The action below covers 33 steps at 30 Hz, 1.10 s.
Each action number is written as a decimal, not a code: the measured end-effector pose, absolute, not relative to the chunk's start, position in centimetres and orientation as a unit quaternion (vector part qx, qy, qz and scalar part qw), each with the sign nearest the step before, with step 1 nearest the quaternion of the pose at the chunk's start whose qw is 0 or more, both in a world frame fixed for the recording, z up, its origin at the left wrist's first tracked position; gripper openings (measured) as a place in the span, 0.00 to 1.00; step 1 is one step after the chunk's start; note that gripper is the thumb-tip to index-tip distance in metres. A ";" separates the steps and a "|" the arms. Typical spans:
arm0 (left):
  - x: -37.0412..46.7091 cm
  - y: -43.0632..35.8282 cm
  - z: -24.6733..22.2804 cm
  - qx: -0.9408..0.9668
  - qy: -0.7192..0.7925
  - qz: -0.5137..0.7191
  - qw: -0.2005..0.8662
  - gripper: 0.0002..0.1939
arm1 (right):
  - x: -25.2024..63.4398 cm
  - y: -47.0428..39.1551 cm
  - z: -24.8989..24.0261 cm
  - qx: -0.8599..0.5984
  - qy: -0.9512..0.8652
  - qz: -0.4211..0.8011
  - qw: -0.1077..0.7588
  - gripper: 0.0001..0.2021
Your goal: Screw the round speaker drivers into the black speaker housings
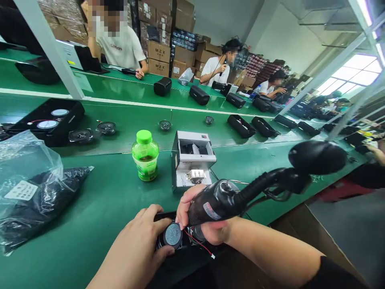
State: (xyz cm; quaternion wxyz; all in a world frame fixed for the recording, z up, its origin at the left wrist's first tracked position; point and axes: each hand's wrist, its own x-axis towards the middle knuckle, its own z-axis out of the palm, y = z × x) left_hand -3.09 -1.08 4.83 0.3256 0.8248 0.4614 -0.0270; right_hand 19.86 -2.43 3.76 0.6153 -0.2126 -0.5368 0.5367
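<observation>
I'm looking at a factory assembly line: long green benches (pixel 99 192) carry rows of black speaker housings (pixel 199 95) and loose speaker drivers (pixel 106 127), seated workers (pixel 216 68) opposite, stacked cardboard cartons (pixel 159 52) behind them.

Long green bench (pixel 90 208) in the foreground, a green conveyor belt (pixel 135 120) along its far edge and a second green bench (pixel 114 86) beyond that. Grey metal frame posts (pixel 48 44) rise from the line at left and right. Stacked cardboard boxes (pixel 159 52) fill the back, the wall (pixel 279 36) is pale, and bright daylight comes through windows (pixel 355 76) at far right.
</observation>
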 end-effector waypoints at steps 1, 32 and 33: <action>-3.2 -1.0 4.7 0.825 0.460 -0.029 0.326 0.29 | 19.8 -2.5 4.0 -0.220 -0.542 0.532 0.613 0.45; -5.0 -1.7 1.2 0.875 0.405 0.116 0.238 0.25 | 23.4 -1.5 13.8 -0.325 -0.518 0.340 0.715 0.33; -4.9 -1.6 1.5 0.876 0.403 0.107 0.244 0.25 | 23.4 -3.0 14.3 -0.325 -0.527 0.366 0.694 0.32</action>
